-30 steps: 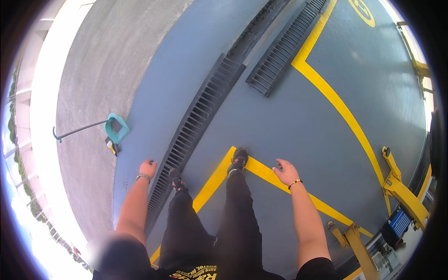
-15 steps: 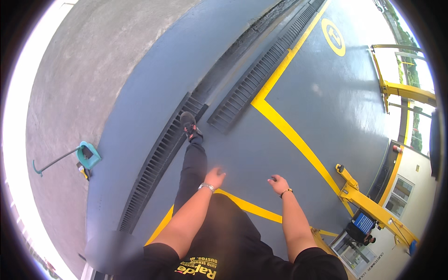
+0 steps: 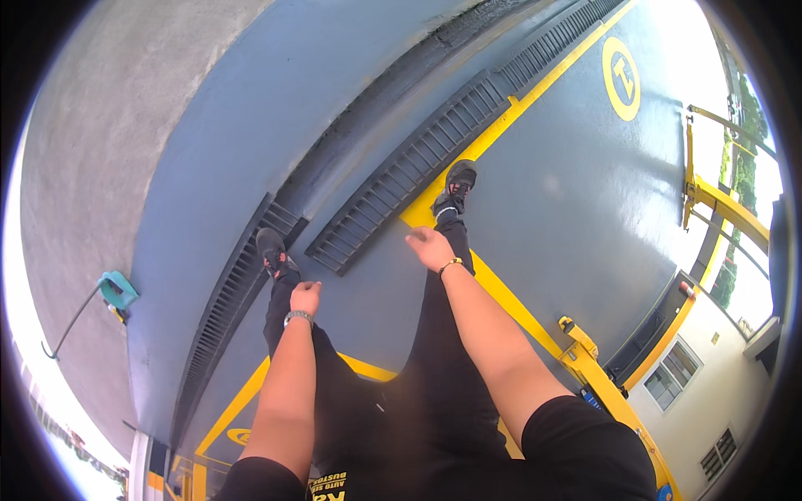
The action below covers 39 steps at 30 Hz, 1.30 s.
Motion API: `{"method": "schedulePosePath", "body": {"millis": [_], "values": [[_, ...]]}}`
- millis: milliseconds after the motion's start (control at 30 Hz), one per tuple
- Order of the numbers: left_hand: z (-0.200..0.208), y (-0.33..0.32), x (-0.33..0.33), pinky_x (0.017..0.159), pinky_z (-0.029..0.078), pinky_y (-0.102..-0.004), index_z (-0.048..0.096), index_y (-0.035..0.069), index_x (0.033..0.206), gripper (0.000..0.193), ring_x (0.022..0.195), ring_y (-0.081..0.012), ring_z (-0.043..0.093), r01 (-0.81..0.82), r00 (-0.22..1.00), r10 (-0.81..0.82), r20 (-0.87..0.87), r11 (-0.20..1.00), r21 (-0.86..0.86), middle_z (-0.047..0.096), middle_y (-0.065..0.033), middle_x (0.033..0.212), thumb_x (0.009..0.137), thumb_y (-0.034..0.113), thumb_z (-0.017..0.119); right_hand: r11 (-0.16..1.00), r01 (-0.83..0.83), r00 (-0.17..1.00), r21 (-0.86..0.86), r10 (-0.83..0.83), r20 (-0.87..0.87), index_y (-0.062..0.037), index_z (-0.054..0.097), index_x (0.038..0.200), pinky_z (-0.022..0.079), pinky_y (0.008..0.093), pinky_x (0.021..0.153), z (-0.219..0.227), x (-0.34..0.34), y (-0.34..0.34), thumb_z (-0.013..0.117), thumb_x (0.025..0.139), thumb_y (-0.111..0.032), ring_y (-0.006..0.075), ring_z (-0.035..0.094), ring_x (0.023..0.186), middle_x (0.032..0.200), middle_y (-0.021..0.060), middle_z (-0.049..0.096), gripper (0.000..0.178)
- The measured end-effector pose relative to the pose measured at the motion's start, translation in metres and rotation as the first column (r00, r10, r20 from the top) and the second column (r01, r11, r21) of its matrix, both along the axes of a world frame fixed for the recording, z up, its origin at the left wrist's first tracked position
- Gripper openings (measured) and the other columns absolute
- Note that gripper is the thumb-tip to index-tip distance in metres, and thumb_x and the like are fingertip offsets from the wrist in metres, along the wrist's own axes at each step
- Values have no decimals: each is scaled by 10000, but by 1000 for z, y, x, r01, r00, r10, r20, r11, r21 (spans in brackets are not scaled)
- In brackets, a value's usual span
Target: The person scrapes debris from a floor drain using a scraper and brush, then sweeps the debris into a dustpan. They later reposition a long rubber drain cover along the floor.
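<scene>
My left hand (image 3: 306, 298) hangs over my left thigh, its fingers curled in and nothing seen in them. A metal-band watch or bracelet (image 3: 298, 316) is on that wrist. Farther ahead, my right hand (image 3: 429, 247) is in front of my right leg, loosely closed with no object showing. It wears a dark beaded bracelet (image 3: 450, 265). Neither hand touches anything that I can see. My left shoe (image 3: 271, 249) is at the end of a dark drain grate (image 3: 219, 321). My right shoe (image 3: 456, 185) is by a yellow floor line (image 3: 515, 288).
A second grate (image 3: 407, 171) lies beside an uncovered trench (image 3: 351, 138) in the blue-grey floor. A teal long-handled dustpan (image 3: 119, 290) stands at left. Yellow lift arms (image 3: 589, 367) are on the right, near a pale building (image 3: 710, 367).
My right leg has come forward into view, stepping onto the floor by the yellow line. My right hand has swung forward and left and its fingers have curled; the surroundings have shifted.
</scene>
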State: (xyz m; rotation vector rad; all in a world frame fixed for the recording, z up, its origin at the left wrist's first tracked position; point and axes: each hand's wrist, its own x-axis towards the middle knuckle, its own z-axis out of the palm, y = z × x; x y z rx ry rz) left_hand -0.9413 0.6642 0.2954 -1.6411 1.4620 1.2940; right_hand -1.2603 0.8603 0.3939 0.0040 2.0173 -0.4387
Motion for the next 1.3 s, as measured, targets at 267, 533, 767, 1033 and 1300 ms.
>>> {"method": "schedulePosePath", "body": {"millis": [267, 533, 767, 1033, 1300], "values": [[-128, 69, -187, 838, 515, -465, 442, -7, 1403, 792, 1083, -295, 589, -400, 882, 363, 300, 914, 71, 553, -194, 1315, 792, 405, 731, 980, -185, 977, 77, 192, -96, 29, 536, 1316, 407, 411, 1062, -224, -201, 27, 646, 836, -425, 373, 522, 1250, 1325, 267, 543, 670], [-261, 116, -182, 1003, 423, -426, 341, -58, 1431, 938, 1263, -342, 499, -446, 814, 496, 302, 867, -222, 506, -256, 1350, 738, 400, 777, 938, -276, 880, 210, 334, -338, 66, 434, 1368, 399, 444, 1067, -341, -241, 11, 691, 796, -432, 411, 483, 1271, 1357, 283, 502, 801], [-249, 122, -162, 939, 445, -381, 417, -38, 1304, 698, 1122, -247, 538, -613, 781, 623, 49, 779, -134, 534, -181, 1256, 791, 279, 769, 940, -321, 868, 114, 340, -361, 76, 576, 1174, 483, 423, 914, -347, -269, 24, 710, 759, -654, 388, 639, 1036, 1048, 248, 667, 851], [-181, 53, -233, 807, 480, -301, 425, -41, 1324, 626, 918, -164, 584, -608, 773, 580, -258, 793, -40, 613, -98, 997, 848, 230, 728, 945, -316, 780, 82, 308, -544, 88, 643, 1030, 479, 394, 864, -266, -344, -28, 687, 816, -622, 337, 647, 939, 970, 233, 676, 743], [-196, -42, -293, 892, 493, -331, 355, -96, 1420, 918, 1006, -232, 631, -522, 839, 464, -284, 834, -180, 642, -167, 1101, 760, 366, 794, 909, -393, 711, 137, 395, -582, 123, 547, 1278, 402, 400, 1032, -272, -420, -120, 626, 780, -736, 379, 555, 1215, 1257, 295, 590, 995]]}}
